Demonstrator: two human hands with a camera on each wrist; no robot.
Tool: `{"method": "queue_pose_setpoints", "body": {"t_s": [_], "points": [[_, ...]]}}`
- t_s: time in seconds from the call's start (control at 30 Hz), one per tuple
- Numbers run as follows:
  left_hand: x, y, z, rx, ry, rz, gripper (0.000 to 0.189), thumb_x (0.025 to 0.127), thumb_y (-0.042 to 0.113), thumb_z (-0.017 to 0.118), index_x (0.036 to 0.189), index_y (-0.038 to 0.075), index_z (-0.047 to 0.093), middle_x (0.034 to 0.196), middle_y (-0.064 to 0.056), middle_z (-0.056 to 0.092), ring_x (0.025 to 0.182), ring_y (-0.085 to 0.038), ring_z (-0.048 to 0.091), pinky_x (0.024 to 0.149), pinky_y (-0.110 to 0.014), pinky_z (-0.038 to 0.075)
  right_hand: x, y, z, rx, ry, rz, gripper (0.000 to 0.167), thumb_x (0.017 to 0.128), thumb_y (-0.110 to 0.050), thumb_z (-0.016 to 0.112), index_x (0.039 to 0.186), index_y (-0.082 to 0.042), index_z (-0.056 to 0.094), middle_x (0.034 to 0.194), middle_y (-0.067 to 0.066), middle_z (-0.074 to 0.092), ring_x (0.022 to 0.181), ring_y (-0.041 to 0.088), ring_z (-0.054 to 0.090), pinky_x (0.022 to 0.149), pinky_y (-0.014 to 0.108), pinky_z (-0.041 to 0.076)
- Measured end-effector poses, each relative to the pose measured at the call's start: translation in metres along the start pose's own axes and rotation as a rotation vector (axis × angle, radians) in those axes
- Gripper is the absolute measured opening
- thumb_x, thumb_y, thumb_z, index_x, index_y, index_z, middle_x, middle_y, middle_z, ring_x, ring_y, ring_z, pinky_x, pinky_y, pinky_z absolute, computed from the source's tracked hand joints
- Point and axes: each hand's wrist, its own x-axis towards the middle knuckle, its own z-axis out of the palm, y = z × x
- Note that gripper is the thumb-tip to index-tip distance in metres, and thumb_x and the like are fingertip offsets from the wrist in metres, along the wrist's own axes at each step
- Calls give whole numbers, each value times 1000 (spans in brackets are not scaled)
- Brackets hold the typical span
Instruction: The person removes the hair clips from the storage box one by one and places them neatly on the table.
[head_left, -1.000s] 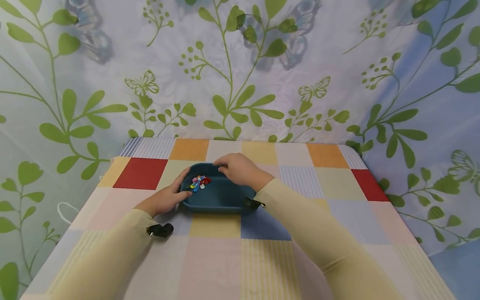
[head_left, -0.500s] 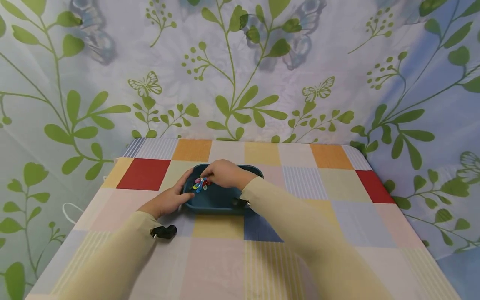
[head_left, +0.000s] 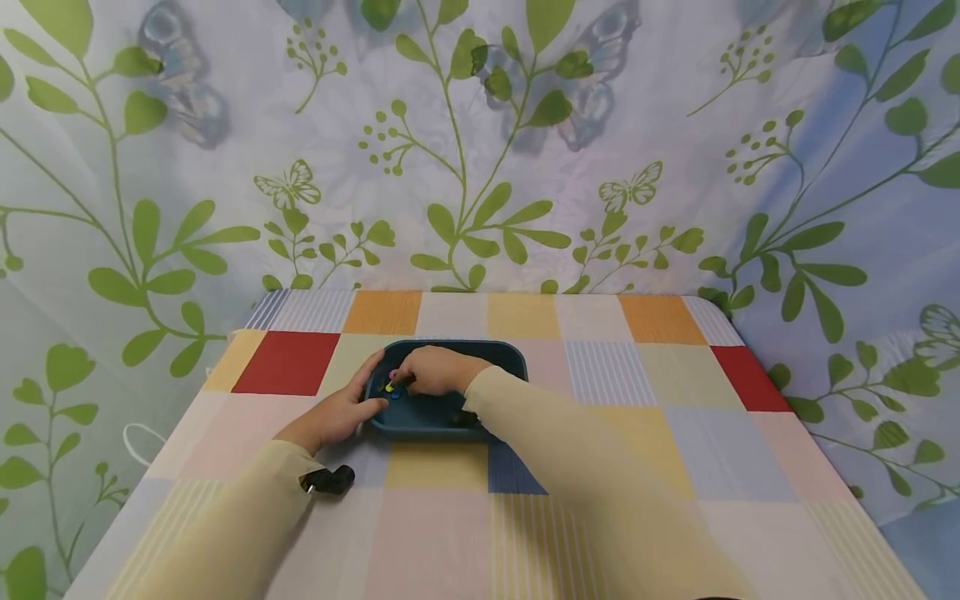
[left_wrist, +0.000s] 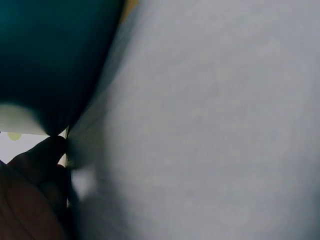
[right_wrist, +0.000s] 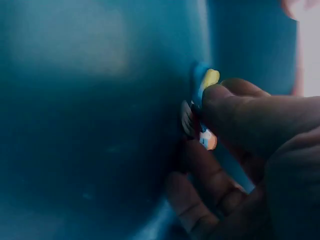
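Small colourful hair clips (head_left: 390,387) lie in a bunch at the left end of a dark blue-green tray (head_left: 446,434). My right hand (head_left: 433,369) reaches into the tray and pinches at the bunch. In the right wrist view, thumb and fingertips close on the clips (right_wrist: 212,78), where yellow, blue, white and orange parts show; how many are held is hidden. My left hand (head_left: 337,410) holds the tray's left end, its thumb over the front left rim and its fingers along the left side. The left wrist view is dark, showing tray and curled fingers (left_wrist: 40,157).
A patchwork cloth (head_left: 435,533) covers the table under the tray. A leaf-patterned curtain (head_left: 480,150) hangs behind and at both sides. Black wrist cameras (head_left: 330,481) stick out from the sleeves. A white cord (head_left: 135,446) loops past the left table edge.
My right hand has moved left from the tray's far rim down to the hair clips and now covers part of the bunch. The left hand stays on the tray.
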Motion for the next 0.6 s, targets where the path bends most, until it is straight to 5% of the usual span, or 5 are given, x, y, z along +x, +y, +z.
{"method": "queue_pose_setpoints", "body": {"t_s": [0.6], "points": [[0,-1,2,-7,12,4,85,105,35,55,168,46,-2,177,-18,6,159,-48,19,123,-74,22,5,-2,11,-137,44,-11,24,101,-11,69,121,-19,81,129,-4,73,122,11,66,111,26,50]]}}
